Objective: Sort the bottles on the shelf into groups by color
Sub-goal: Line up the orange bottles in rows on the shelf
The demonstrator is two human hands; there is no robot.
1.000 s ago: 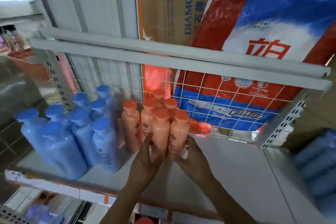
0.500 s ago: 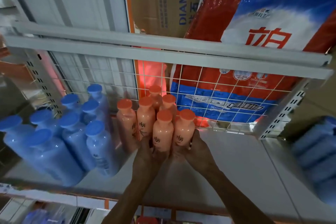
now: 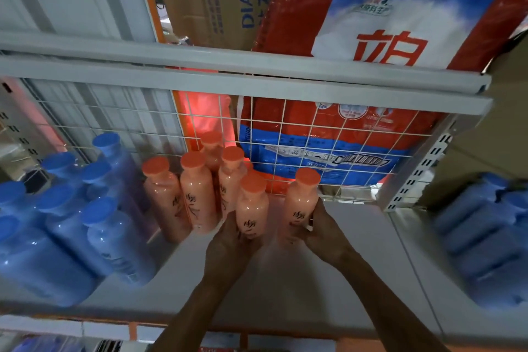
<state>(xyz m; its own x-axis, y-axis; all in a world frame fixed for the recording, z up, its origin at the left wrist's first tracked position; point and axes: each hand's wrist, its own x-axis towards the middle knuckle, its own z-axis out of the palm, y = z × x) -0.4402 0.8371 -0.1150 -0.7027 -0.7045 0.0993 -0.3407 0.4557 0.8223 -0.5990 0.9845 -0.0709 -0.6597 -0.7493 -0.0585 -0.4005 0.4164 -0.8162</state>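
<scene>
Blue bottles (image 3: 71,208): grouped upright at the left end of the shelf (image 3: 285,294), packed close.
Orange group (image 3: 197,194): upright just right of the blue ones, near the wire back (image 3: 343,137).
Left hand (image 3: 231,246): fingers curled low round the front orange bottle (image 3: 251,208), just beside the group.
Right hand (image 3: 323,234): wraps the second orange bottle (image 3: 303,203), which stands slightly apart to the right.
Risk: pushing either bottle in too hard could topple its close-packed neighbours. The low grips leave the tall bottles free to tip.
</scene>
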